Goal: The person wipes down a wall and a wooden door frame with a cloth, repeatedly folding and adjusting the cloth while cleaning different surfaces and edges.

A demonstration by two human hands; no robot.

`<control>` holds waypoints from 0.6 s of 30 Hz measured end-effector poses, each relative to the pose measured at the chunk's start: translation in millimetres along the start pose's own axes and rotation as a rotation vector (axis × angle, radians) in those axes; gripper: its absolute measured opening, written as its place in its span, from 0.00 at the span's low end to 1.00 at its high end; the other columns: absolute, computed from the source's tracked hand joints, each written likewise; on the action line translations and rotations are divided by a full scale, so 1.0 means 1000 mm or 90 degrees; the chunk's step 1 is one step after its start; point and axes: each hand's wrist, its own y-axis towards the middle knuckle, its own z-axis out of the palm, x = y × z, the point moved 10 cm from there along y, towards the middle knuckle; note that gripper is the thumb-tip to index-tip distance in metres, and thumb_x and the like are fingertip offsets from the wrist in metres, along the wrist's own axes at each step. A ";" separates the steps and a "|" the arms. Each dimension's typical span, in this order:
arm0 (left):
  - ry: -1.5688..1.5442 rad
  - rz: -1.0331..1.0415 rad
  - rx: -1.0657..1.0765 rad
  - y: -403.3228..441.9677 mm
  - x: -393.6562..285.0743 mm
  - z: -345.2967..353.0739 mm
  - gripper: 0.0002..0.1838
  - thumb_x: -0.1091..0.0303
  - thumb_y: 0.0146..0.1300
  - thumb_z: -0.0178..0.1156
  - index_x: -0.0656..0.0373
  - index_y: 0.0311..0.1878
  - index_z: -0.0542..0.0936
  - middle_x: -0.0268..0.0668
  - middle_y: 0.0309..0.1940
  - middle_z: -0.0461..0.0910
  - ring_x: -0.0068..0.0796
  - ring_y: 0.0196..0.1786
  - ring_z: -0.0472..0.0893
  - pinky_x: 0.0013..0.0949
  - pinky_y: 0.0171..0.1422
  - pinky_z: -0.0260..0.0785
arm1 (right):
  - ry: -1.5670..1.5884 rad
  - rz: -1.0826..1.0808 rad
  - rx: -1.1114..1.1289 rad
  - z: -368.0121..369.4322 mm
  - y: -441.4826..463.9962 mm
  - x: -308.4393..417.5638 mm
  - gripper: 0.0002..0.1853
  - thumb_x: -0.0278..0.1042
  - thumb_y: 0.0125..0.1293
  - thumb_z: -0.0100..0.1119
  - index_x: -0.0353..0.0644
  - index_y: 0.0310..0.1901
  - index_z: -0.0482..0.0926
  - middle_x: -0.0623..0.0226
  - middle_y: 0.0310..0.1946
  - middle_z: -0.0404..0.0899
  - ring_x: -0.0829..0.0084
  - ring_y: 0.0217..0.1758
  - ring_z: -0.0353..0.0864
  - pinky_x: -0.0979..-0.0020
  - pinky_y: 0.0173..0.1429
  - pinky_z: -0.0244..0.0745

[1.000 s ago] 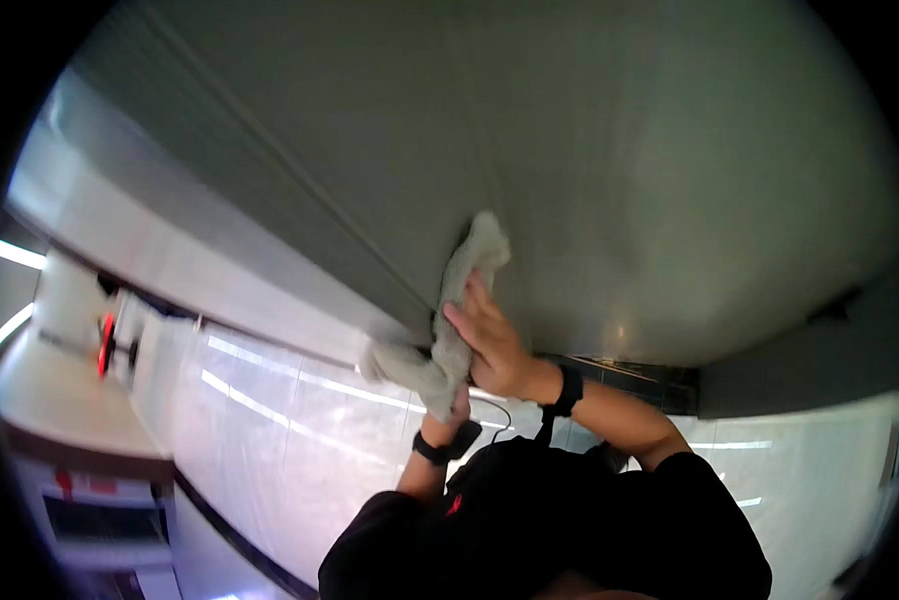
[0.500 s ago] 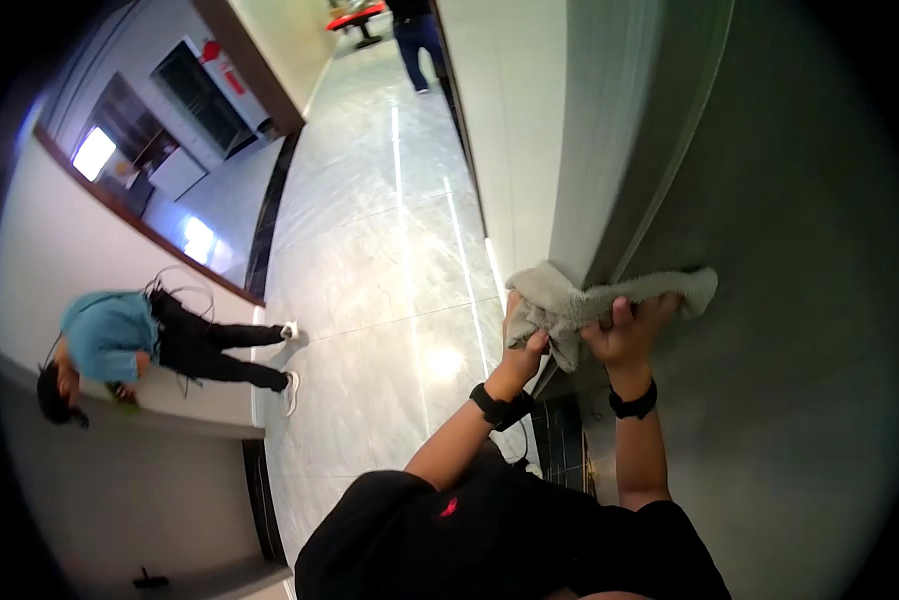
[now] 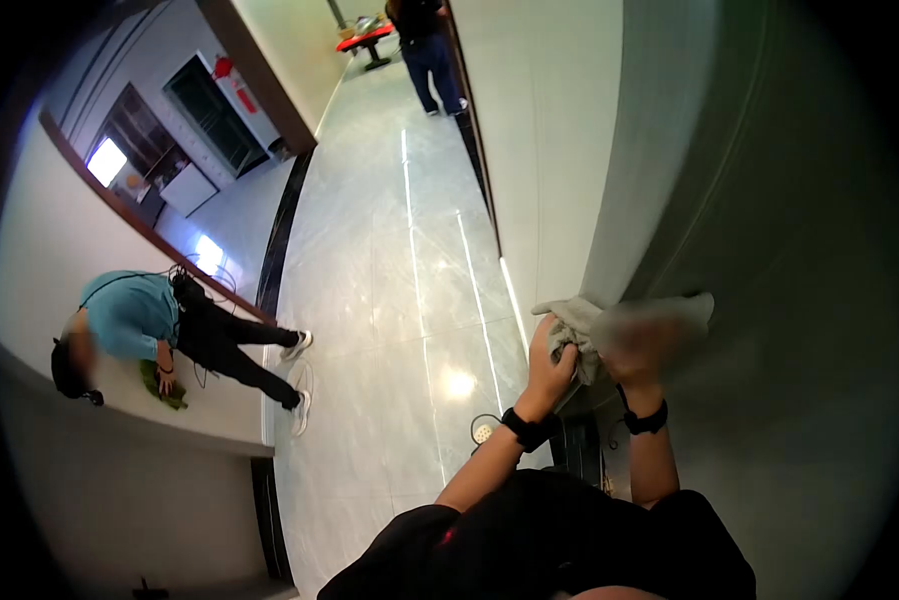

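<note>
Left hand point(image 3: 550, 370) grasps the grey cloth point(image 3: 576, 322); right hand point(image 3: 646, 350), blurred, lies against it, grip unclear. Wiping of the wall point(image 3: 660, 205) beyond them appears underway; finished extent is indeterminable.

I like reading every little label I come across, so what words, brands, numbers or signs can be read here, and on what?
None can be read.
Small red mark on the black shirt: too blurred to make out.
Red items in the upper-left background: too small to tell whether they bear writing.
Grey cloth: no lettering visible.
</note>
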 end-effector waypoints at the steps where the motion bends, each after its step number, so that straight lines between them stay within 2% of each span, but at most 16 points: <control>1: -0.011 0.002 0.023 -0.002 -0.009 0.002 0.26 0.62 0.57 0.57 0.69 0.55 0.69 0.50 0.50 0.71 0.46 0.52 0.73 0.39 0.59 0.63 | -0.020 -0.003 0.098 0.003 0.000 -0.001 0.38 0.52 0.60 0.54 0.61 0.71 0.53 0.57 0.55 0.65 0.46 0.54 0.64 0.37 0.59 0.54; 2: 0.032 0.009 0.062 -0.010 -0.037 0.000 0.28 0.62 0.58 0.58 0.70 0.58 0.66 0.48 0.51 0.72 0.41 0.54 0.73 0.37 0.59 0.63 | -0.051 0.016 0.098 -0.027 0.023 0.013 0.40 0.45 0.52 0.59 0.55 0.69 0.58 0.53 0.57 0.65 0.43 0.59 0.61 0.37 0.62 0.53; 3: 0.081 0.002 0.084 0.006 -0.056 0.009 0.31 0.62 0.58 0.59 0.71 0.61 0.63 0.46 0.51 0.73 0.37 0.55 0.73 0.35 0.60 0.63 | 0.005 0.024 0.008 -0.042 0.058 0.004 0.40 0.45 0.51 0.59 0.53 0.68 0.59 0.52 0.60 0.63 0.42 0.63 0.58 0.37 0.64 0.51; 4: 0.079 0.017 0.116 -0.001 -0.085 0.000 0.31 0.62 0.58 0.59 0.71 0.61 0.63 0.46 0.51 0.73 0.37 0.55 0.73 0.35 0.60 0.63 | 0.031 0.043 -0.109 -0.076 0.065 0.022 0.40 0.45 0.51 0.58 0.50 0.68 0.60 0.51 0.63 0.61 0.40 0.67 0.55 0.37 0.66 0.49; 6: 0.201 0.300 0.107 -0.004 -0.178 0.009 0.32 0.67 0.55 0.62 0.71 0.60 0.63 0.49 0.52 0.71 0.42 0.54 0.73 0.37 0.59 0.64 | 0.068 0.063 -0.108 -0.099 0.077 0.025 0.38 0.42 0.53 0.55 0.46 0.68 0.58 0.51 0.67 0.57 0.40 0.71 0.47 0.38 0.70 0.43; 8: 0.208 0.303 0.074 -0.025 -0.226 0.011 0.34 0.70 0.52 0.66 0.71 0.60 0.63 0.51 0.51 0.70 0.47 0.53 0.72 0.39 0.58 0.65 | 0.077 0.101 -0.123 -0.144 0.076 0.040 0.38 0.41 0.55 0.54 0.45 0.69 0.57 0.50 0.67 0.57 0.39 0.71 0.47 0.39 0.70 0.41; 9: 0.203 0.292 0.058 0.003 -0.216 0.021 0.35 0.70 0.51 0.66 0.71 0.60 0.62 0.52 0.51 0.70 0.48 0.53 0.73 0.39 0.58 0.65 | 0.117 0.109 -0.132 -0.126 0.100 0.016 0.37 0.39 0.57 0.52 0.44 0.69 0.56 0.50 0.66 0.57 0.39 0.71 0.47 0.40 0.71 0.40; 10: 0.196 0.285 0.068 -0.018 -0.215 0.027 0.35 0.70 0.51 0.66 0.71 0.60 0.62 0.52 0.51 0.70 0.48 0.53 0.73 0.39 0.58 0.65 | 0.107 0.117 -0.127 -0.137 0.087 0.026 0.37 0.39 0.57 0.52 0.44 0.69 0.56 0.50 0.66 0.57 0.39 0.71 0.47 0.40 0.71 0.40; 11: 0.173 0.277 0.015 -0.033 -0.204 0.026 0.35 0.71 0.52 0.66 0.71 0.60 0.62 0.53 0.51 0.70 0.50 0.52 0.73 0.39 0.56 0.66 | 0.085 0.120 -0.140 -0.137 0.071 0.031 0.35 0.37 0.58 0.51 0.43 0.69 0.56 0.49 0.67 0.56 0.38 0.71 0.47 0.40 0.72 0.40; 12: 0.155 0.272 -0.041 -0.016 -0.181 0.027 0.34 0.71 0.52 0.66 0.70 0.60 0.62 0.54 0.50 0.70 0.52 0.52 0.73 0.40 0.55 0.67 | 0.068 0.120 -0.155 -0.113 0.071 0.016 0.34 0.35 0.60 0.49 0.43 0.69 0.55 0.49 0.67 0.55 0.38 0.71 0.46 0.41 0.72 0.40; 13: 0.157 0.256 -0.042 -0.033 -0.170 0.027 0.34 0.71 0.52 0.66 0.70 0.60 0.62 0.54 0.50 0.70 0.52 0.52 0.73 0.40 0.55 0.67 | 0.070 0.126 -0.141 -0.111 0.050 0.020 0.34 0.35 0.60 0.49 0.43 0.69 0.55 0.49 0.67 0.55 0.38 0.71 0.46 0.41 0.72 0.40; 15: 0.304 0.224 -0.055 -0.028 -0.132 0.029 0.33 0.73 0.53 0.65 0.69 0.61 0.62 0.56 0.46 0.73 0.55 0.47 0.76 0.40 0.52 0.69 | 0.070 0.165 -0.091 -0.070 0.028 0.003 0.32 0.32 0.61 0.48 0.40 0.68 0.55 0.48 0.68 0.53 0.39 0.72 0.45 0.40 0.72 0.40; 18: 0.323 -0.104 -0.007 -0.095 -0.021 0.029 0.31 0.69 0.58 0.60 0.64 0.64 0.60 0.58 0.43 0.77 0.58 0.48 0.77 0.43 0.50 0.70 | 0.083 0.171 -0.012 -0.030 -0.051 0.004 0.33 0.31 0.60 0.49 0.35 0.68 0.53 0.48 0.68 0.52 0.39 0.71 0.46 0.39 0.71 0.40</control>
